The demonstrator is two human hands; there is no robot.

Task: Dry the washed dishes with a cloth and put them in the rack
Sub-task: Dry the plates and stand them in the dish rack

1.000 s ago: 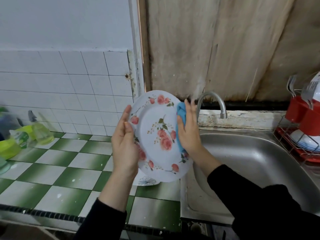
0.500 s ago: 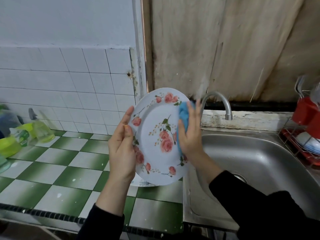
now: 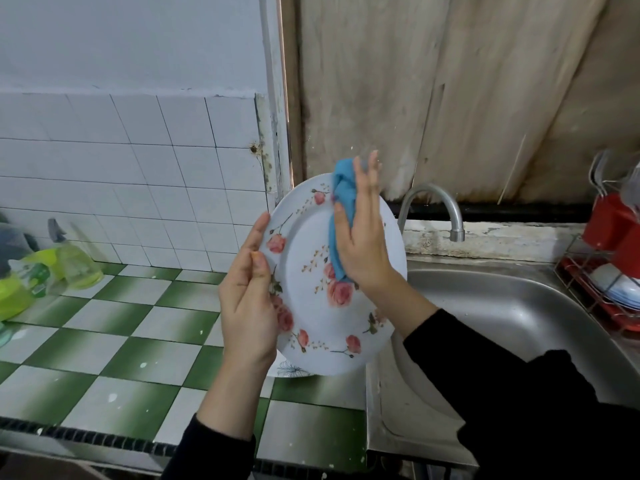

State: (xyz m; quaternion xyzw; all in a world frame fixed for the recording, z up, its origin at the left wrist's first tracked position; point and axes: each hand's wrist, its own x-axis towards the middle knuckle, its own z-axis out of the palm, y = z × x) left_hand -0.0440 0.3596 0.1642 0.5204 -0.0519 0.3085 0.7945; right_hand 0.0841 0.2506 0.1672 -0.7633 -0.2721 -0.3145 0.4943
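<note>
A white plate point(image 3: 311, 258) with pink roses is held upright over the counter's edge by the sink. My left hand point(image 3: 247, 299) grips its left rim, thumb on the front face. My right hand point(image 3: 363, 247) presses a blue cloth point(image 3: 344, 188) against the plate's upper right face, fingers straight and pointing up, thumb lying over the cloth. The cloth's top sticks out above the rim. The red wire rack point(image 3: 588, 306) stands at the far right beside the sink, with white bowls point(image 3: 616, 285) in it.
A steel sink point(image 3: 519, 323) and curved faucet point(image 3: 433, 199) lie right of the plate. Another patterned plate point(image 3: 291, 370) rests on the green-checked counter point(image 3: 121, 341) below the held one. Spray bottles point(image 3: 72, 258) stand at the left wall. A red cutlery holder point(image 3: 609, 220) sits on the rack.
My right hand slid the cloth from the plate's right middle up to its top rim. My left hand keeps the same hold on the left rim.
</note>
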